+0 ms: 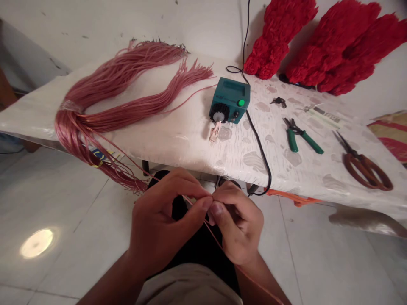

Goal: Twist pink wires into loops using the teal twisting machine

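Note:
My left hand (168,212) and my right hand (238,220) meet fingertip to fingertip above my lap, in front of the table's edge. Both pinch a thin pink cord (214,237); the exact spot they grip is hidden by the fingertips. From the left hand the cord runs back toward a large bundle of pink cords (121,114), and on the other side it trails down over my right forearm. The bundle lies folded on the table, its near end hanging over the edge, with small dark metal bits at its far tips.
On the table (178,140) stands a teal box machine (230,99) with a green button and black cable. To the right lie green-handled pliers (303,135), brown-handled scissors (365,165), keys (279,101) and a pale packet (324,116). Red artificial flowers (337,46) lean against the wall.

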A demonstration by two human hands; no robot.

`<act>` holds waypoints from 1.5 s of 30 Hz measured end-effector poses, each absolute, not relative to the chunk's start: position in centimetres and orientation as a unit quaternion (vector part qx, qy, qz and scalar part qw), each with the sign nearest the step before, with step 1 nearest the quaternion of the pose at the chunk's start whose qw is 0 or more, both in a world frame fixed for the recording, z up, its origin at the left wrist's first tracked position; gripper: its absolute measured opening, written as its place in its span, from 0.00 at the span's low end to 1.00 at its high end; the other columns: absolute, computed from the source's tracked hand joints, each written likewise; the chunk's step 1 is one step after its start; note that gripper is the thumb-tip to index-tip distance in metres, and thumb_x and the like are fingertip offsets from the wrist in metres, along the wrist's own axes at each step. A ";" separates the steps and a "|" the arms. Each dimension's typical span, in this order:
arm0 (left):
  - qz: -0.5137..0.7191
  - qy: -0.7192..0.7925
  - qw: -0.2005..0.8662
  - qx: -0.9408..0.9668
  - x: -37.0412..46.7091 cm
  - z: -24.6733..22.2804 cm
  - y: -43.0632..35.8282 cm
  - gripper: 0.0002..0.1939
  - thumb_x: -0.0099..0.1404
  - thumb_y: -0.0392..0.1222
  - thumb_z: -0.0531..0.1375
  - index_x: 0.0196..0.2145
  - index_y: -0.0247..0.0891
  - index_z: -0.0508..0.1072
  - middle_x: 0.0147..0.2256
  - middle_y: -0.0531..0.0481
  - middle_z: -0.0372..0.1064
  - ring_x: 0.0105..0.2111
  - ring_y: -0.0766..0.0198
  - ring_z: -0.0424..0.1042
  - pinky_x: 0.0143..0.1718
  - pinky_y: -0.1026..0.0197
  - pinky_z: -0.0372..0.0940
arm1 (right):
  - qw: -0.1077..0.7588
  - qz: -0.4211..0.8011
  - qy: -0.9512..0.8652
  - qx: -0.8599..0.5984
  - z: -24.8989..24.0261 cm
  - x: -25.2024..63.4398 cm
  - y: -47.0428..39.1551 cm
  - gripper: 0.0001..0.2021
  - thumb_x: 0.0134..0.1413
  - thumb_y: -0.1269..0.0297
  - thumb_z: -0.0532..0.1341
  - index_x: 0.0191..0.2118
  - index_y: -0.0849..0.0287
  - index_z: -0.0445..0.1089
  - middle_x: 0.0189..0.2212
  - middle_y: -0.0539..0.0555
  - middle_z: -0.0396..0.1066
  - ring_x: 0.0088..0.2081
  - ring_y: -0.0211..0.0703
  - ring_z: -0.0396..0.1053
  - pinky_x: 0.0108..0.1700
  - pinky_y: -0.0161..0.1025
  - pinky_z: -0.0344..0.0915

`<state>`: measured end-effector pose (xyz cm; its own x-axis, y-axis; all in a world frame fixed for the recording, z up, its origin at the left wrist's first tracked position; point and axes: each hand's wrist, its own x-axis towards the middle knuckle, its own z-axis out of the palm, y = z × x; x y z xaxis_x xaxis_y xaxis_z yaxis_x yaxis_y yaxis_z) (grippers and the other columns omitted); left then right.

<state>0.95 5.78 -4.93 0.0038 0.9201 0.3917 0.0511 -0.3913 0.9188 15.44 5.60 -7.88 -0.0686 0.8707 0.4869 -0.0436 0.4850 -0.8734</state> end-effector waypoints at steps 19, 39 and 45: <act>0.518 0.275 0.567 0.578 -0.7 -5.0 7.0 0.09 0.70 0.43 0.62 0.41 0.39 0.81 0.35 0.47 0.69 0.34 0.63 0.71 0.35 0.61 0.69 | 0.572 0.453 -0.613 -0.303 -7.4 15.5 5.5 0.08 0.66 0.66 0.59 0.34 0.56 0.71 0.26 0.48 0.66 0.28 0.38 0.64 0.30 0.38 0.61; 0.558 0.287 0.619 0.472 0.7 -6.6 7.5 0.03 0.60 0.37 0.70 0.33 0.44 0.85 0.30 0.50 0.73 0.31 0.67 0.71 0.32 0.66 0.69 | 0.581 0.347 -0.660 -0.326 -8.1 15.2 5.2 0.08 0.60 0.77 0.59 0.38 0.57 0.70 0.28 0.48 0.65 0.28 0.35 0.64 0.28 0.35 0.61; 0.587 0.332 0.567 0.473 1.1 -6.5 6.8 0.04 0.61 0.35 0.70 0.32 0.44 0.85 0.30 0.50 0.73 0.30 0.66 0.71 0.31 0.64 0.69 | 0.579 0.259 -0.683 -0.362 -8.2 15.0 5.2 0.09 0.59 0.78 0.59 0.39 0.56 0.70 0.31 0.49 0.67 0.29 0.36 0.64 0.30 0.36 0.62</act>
<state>1.11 6.79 -6.53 0.0916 0.9796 0.1792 -0.3516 -0.1365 0.9261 15.01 5.20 -8.18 -0.0664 0.7948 0.6032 0.1936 0.6033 -0.7736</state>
